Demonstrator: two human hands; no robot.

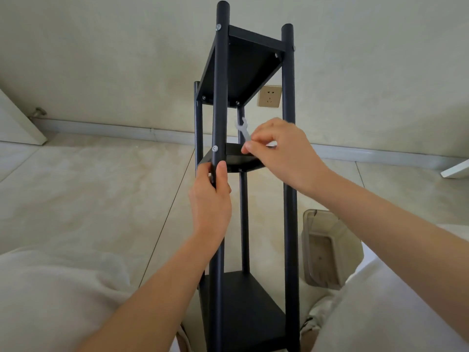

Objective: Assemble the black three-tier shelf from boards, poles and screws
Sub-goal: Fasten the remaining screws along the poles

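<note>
Head view: black three-tier shelf of flat boards and round metal poles lying between the person's knees on pale tiled floor, all three boards seated between the poles, silver screw heads visible at the far and middle tiers. Left hand wrapped around the near-left pole just below the middle board; right hand pinching a small flat silver wrench at that board's right edge. Clear plastic tub beside right knee; beige wall socket behind.
</note>
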